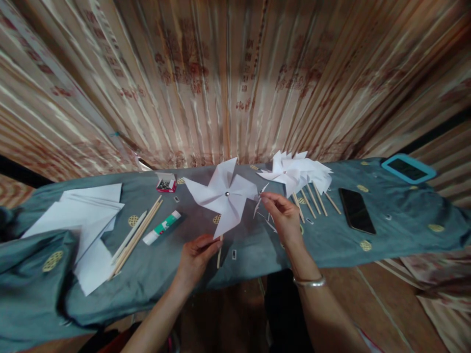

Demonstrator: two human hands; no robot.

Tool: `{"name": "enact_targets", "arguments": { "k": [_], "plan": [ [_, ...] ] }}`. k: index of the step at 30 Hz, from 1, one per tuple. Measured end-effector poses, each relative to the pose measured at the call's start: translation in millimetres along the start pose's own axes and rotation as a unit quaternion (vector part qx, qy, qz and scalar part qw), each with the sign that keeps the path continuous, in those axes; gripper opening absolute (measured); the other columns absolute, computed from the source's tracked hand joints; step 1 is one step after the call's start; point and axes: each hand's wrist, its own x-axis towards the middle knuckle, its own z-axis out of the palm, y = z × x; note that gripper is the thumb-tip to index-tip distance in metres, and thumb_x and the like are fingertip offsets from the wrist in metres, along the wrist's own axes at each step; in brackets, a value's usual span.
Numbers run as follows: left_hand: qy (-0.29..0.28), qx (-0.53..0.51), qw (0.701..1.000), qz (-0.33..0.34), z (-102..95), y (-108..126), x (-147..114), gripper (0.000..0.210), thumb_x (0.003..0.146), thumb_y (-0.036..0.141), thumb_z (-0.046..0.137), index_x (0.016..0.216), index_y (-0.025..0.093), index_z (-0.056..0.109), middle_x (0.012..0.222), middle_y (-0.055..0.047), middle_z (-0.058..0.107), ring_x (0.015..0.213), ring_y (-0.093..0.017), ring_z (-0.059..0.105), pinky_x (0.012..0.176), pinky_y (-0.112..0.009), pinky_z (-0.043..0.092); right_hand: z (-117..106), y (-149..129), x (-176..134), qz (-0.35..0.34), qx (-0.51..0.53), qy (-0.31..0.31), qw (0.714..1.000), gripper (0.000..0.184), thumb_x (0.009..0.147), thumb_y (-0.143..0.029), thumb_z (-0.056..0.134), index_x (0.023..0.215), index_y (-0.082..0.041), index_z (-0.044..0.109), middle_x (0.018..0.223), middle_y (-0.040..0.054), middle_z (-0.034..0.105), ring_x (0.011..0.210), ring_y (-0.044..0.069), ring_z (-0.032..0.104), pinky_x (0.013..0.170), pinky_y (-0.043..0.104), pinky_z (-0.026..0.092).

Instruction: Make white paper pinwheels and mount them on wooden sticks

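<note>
Nearest the camera, two forearms (pixel 158 311) extend over the cloth-covered tabletop (pixel 331 250), where a white paper pinwheel (pixel 232 203) is held near the middle, left of a cluster of similar pinwheels (pixel 300 169). Left hand (pixel 196 257) pinches its wooden stick (pixel 220 256) below the blades; right hand (pixel 283 213) has thumb and fingers together on a thin pale piece (pixel 256 208) beside the pinwheel, any attachment undetermined. Assessed risk: a sideways pull could tear paper around the small silver pin (pixel 227 194), and a slack pinch could let the stick twist.
</note>
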Motion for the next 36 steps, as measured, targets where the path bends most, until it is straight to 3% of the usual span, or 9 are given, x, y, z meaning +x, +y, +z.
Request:
{"name": "enact_targets", "arguments": {
  "k": [13,23,29,36],
  "plan": [
    [-0.009,0.017,1.000,0.009,-4.2,-6,-1,0.021,0.064,0.039,0.076,0.073,0.020,0.079,0.067,-0.003,0.067,0.065,-0.016,0.058,0.060,-0.025,0.044,5,10,4,0.022,-0.011,-0.042,0.999,0.020,0.068,-0.039,0.077,0.078,-0.022,0.076,0.068,-0.0004,0.070,0.065,0.016,0.059,0.067,0.030,0.046],
    [0.032,0.036,0.999,-0.011,-5.5,4,1,0.021,0.061,0.037,0.073,0.073,0.021,0.079,0.081,-0.005,0.076,0.077,-0.022,0.067,0.072,-0.030,0.052,15,-1,-10,0.070,0.057,-0.072,0.993,0.018,0.061,-0.040,0.081,0.068,-0.024,0.076,0.067,-0.0006,0.070,0.061,0.014,0.057,0.061,0.029,0.045],
    [0.040,0.039,0.998,-0.003,-5.0,8,1,0.018,0.062,0.036,0.072,0.070,0.022,0.078,0.071,-0.003,0.072,0.068,-0.019,0.063,0.064,-0.027,0.050,20,-5,-23,0.116,0.102,-0.105,0.982,0.019,0.058,-0.039,0.084,0.065,-0.023,0.075,0.066,-0.0010,0.071,0.060,0.014,0.056,0.061,0.028,0.045],
    [0.041,0.018,0.999,0.006,-4.0,8,2,0.015,0.062,0.035,0.073,0.070,0.023,0.078,0.073,-0.003,0.073,0.071,-0.019,0.063,0.067,-0.026,0.049,25,-10,-38,0.141,0.108,-0.173,0.969,0.022,0.062,-0.041,0.081,0.066,-0.021,0.075,0.062,-0.0019,0.066,0.059,0.011,0.052,0.059,0.025,0.041]
  ]
}}
